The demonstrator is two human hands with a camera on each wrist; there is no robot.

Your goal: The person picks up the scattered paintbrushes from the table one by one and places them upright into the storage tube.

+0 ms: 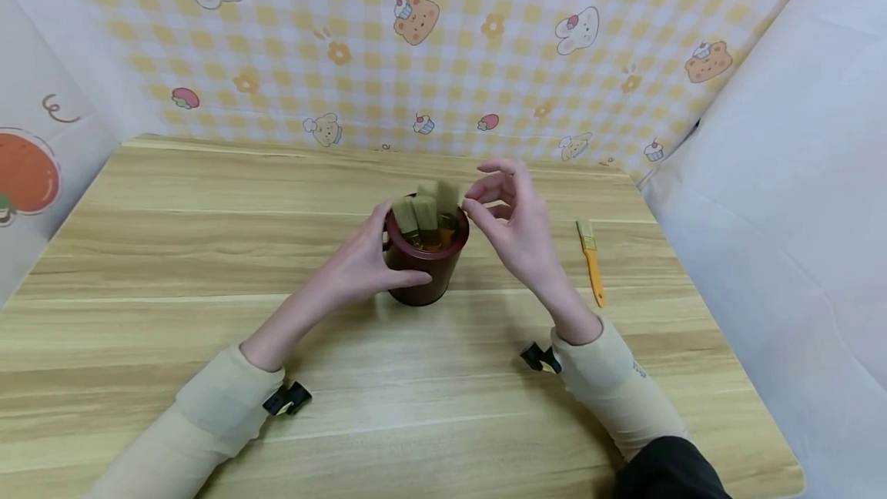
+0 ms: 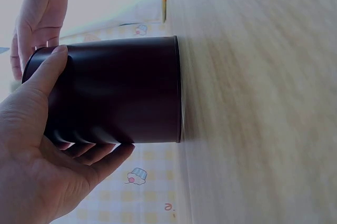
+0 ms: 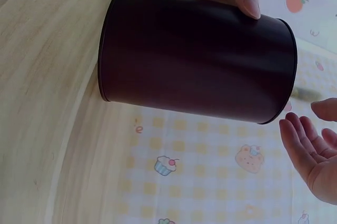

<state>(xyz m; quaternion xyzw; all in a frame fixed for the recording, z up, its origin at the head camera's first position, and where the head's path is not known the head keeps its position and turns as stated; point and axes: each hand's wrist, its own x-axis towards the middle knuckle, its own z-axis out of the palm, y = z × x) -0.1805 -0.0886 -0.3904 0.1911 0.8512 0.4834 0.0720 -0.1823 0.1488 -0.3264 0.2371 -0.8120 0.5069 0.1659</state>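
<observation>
A dark red cylindrical cup [image 1: 420,276] stands upright on the table, with several paintbrushes [image 1: 426,214] in it, bristles up. My left hand [image 1: 363,259] grips the cup from its left side; in the left wrist view the thumb lies on the near wall and the fingers curl behind. One brush at the cup's right, with blurred bristles [image 1: 447,197], leans inside the rim. Beside that rim is my right hand [image 1: 514,226], fingers loosely bent and apart, with nothing held between them. Seen from the right wrist, the fingertips stay clear of the cup wall [image 3: 195,58].
Another paintbrush [image 1: 591,264] with an orange handle lies on the table to the right, bristles pointing away. A checked cloth [image 1: 374,60] hangs behind the wooden table [image 1: 208,252]. White sheets [image 1: 783,137] rise at both sides.
</observation>
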